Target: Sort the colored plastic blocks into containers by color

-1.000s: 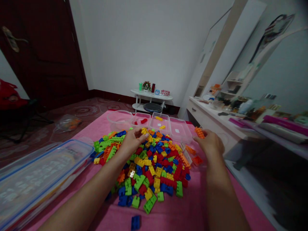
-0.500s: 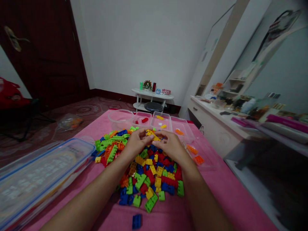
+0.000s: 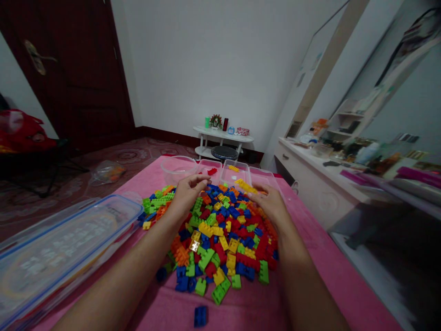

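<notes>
My right hand (image 3: 270, 204) is closed on a long yellow toy brick (image 3: 245, 185), pinched at its right end above the far side of a heap of building bricks (image 3: 227, 220). My left hand (image 3: 189, 191) hovers over the heap's far left part, thumb and fingers a little apart, with nothing seen between them. Red, blue, green, yellow and orange bricks make up the heap. Behind it, one clear box (image 3: 248, 171) has a yellow brick (image 3: 233, 168) in it, and a red brick (image 3: 212, 171) lies in the box to its left.
A round clear tub (image 3: 172, 171) stands at the back left of the pink-covered table (image 3: 310, 271). Clear lidded boxes with blue rims (image 3: 139, 209) lie along the left. A single blue brick (image 3: 200, 316) rests near the front. On the right is a cluttered white dresser (image 3: 310, 172).
My hands have moved apart. The yellow brick that was between both hands has gone right in my right hand, and my left hand has let go. The view has shifted slightly.
</notes>
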Tool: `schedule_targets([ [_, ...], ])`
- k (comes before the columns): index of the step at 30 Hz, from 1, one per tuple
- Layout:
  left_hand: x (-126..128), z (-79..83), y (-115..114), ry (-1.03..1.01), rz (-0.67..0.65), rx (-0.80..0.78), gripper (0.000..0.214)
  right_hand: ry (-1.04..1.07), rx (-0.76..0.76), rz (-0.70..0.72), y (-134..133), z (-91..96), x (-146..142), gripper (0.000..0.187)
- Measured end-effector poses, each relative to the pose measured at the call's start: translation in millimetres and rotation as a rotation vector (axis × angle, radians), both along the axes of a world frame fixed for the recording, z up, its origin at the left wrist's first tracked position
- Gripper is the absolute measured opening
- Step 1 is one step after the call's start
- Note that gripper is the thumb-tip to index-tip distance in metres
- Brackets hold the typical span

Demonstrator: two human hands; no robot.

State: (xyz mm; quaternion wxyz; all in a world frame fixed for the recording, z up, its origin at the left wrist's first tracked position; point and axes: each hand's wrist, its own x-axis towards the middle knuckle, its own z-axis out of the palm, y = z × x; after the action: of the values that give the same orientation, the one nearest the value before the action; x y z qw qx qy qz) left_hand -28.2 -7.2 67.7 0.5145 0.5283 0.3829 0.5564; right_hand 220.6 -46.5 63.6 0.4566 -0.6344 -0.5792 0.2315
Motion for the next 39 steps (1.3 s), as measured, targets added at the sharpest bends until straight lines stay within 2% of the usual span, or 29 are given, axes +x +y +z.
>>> schedule_targets([
  [2,0,-0.1,0,-0.068,-0.005,-0.011,0.04,0.232,0.184,-0.015,4,1.1,-16,0.071],
  [3,0,-0.3,0,-0.097,-0.004,-0.016,0.04,0.303,0.236,-0.001,5,2.4,-26,0.075],
  [5,0,0.1,0,-0.145,0.015,-0.016,0.038,0.351,0.25,0.049,2,4.9,-49,0.067],
  [7,-1,2.6,-1,-0.197,0.054,0.005,0.036,0.318,0.136,0.178,-6,5.1,-75,0.048],
  [9,-3,7.3,-2,-0.252,0.098,0.039,0.033,0.267,-0.058,0.398,-17,1.0,-103,0.037],
  [12,-6,16.8,-6,-0.322,0.151,0.08,0.028,0.222,-0.242,0.655,-37,-11.6,-142,0.045],
  [15,-8,24.5,-9,-0.367,0.172,0.106,0.025,0.19,-0.27,0.746,-51,-22.4,-168,0.057],
  [17,-9,27.0,-10,-0.379,0.168,0.113,0.024,0.102,-0.26,0.774,-57,-23.9,-176,0.054],
  [19,-9,27.5,-10,-0.375,0.161,0.116,0.024,-0.115,-0.216,0.781,-61,-21.1,-177,0.04],
  [22,-11,27.2,-10,-0.365,0.155,0.125,0.024,-0.532,-0.073,0.756,-67,-14.4,-173,0.022],
  [24,-13,27.3,-8,-0.368,0.154,0.126,0.025,-0.699,0.008,0.724,-70,-10.9,-171,0.022],
  [26,-16,27.1,-6,-0.353,0.143,0.113,0.025,-0.743,0.023,0.699,-70,-7.8,-167,0.034],
  [30,-20,17.8,4,-0.184,0.072,0.054,0.03,-0.652,-0.002,0.684,-62,4.2,-147,0.042],
  [33,-18,-0.8,14,0.058,0.008,0.074,0.029,-0.534,-0.023,0.553,-49,16.0,-121,0.044],
  [35,-14,-16.0,19,0.284,0.0,0.192,0.028,-0.419,-0.065,0.471,-39,20.5,-101,0.045],
  [39,-8,-39.0,19,0.826,-0.003,0.516,0.036,-0.091,-0.113,0.421,-20,17.8,-73,0.041],
])
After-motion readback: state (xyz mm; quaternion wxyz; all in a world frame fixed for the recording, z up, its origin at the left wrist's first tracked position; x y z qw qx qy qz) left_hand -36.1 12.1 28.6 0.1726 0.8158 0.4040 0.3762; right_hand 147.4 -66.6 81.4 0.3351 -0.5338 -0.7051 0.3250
